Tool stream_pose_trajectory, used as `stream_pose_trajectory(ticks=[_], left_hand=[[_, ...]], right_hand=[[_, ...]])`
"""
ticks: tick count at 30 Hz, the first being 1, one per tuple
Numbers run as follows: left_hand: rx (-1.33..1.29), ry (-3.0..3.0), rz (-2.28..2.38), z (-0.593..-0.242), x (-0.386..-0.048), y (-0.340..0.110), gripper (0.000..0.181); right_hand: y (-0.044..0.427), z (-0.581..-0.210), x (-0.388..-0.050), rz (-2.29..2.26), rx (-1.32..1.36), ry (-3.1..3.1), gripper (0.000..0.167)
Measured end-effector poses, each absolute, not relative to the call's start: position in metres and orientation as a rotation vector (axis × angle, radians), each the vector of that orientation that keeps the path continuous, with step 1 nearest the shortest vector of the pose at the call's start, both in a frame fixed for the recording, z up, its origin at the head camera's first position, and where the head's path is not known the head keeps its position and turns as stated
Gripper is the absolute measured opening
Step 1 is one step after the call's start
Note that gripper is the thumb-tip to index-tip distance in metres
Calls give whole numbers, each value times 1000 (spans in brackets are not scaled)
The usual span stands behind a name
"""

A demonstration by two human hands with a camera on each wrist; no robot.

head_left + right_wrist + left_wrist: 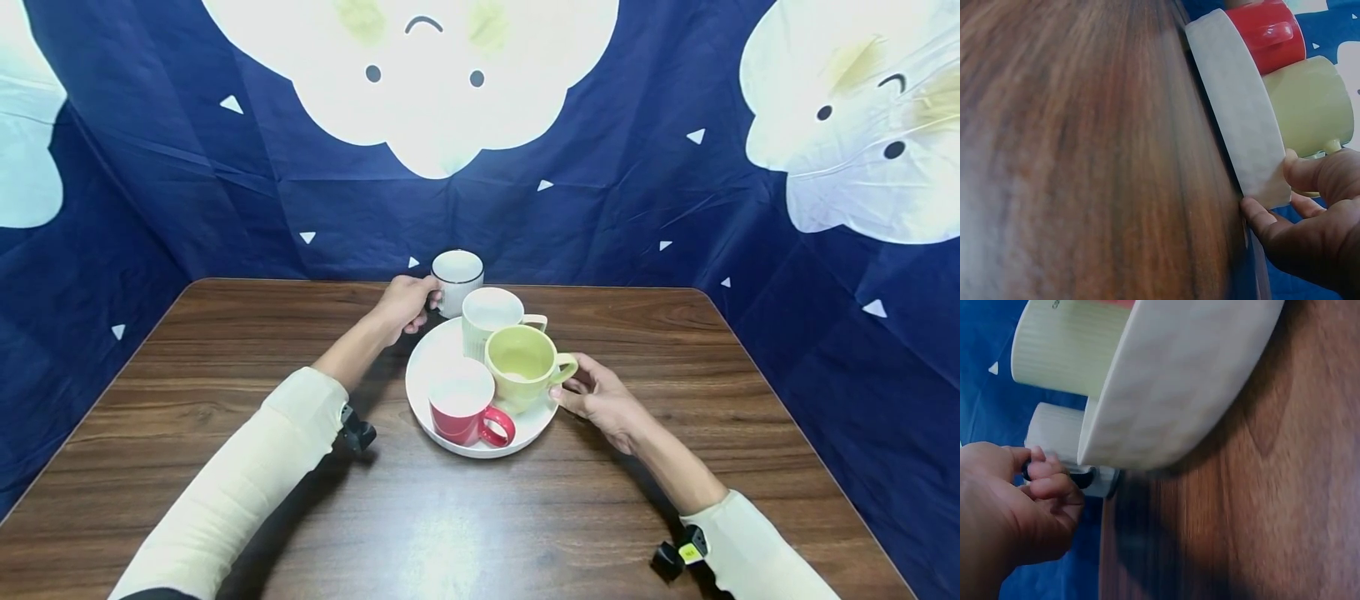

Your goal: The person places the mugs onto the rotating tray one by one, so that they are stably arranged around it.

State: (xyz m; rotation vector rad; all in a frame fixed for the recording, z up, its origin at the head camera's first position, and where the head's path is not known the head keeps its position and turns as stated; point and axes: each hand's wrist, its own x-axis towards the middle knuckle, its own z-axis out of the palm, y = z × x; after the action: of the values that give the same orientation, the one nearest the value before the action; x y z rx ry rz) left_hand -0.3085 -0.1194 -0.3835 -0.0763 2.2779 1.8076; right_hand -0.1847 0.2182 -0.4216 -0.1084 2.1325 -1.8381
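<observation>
My left hand (407, 305) grips the handle of a white mug (460, 292) with a dark rim, just behind a round white dish (418, 379). Fingers are curled round the dark handle (1083, 477) in the left wrist view; whether that mug touches the table cannot be told. Inside the dish stand three mugs: a pale ribbed mug (480, 329), a yellow-green mug (517, 379) and a red mug (455, 423) with a white inside. At the dish's right side, my right hand (600, 404) pinches its wall (1266, 178), thumb at the rim and a finger low, beside the yellow-green mug's handle.
A brown wooden table (247, 467) bears the dish, its far edge close behind the white mug. Dark blue cloth (225, 200) with white cloud shapes hangs behind and along both sides. A small dark camera (357, 429) is strapped at the left wrist.
</observation>
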Motion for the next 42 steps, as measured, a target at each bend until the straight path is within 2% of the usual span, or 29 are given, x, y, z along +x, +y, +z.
stream_pose_trajectory(ticks=[10,26,35,42], left_hand=[[88,2336,1646,-386,-310,-128,33],[128,2316,1607,-386,-309,-126,26],[127,2292,1649,-389,-310,-126,22],[114,2286,1649,-390,-311,-127,23]], right_hand=[[220,-416,-189,-1836,-126,2078,56],[223,-417,-195,-1917,-58,2048,55],[222,-420,-186,-1968,-27,2043,55],[216,-417,-169,-1973,57,2057,63]])
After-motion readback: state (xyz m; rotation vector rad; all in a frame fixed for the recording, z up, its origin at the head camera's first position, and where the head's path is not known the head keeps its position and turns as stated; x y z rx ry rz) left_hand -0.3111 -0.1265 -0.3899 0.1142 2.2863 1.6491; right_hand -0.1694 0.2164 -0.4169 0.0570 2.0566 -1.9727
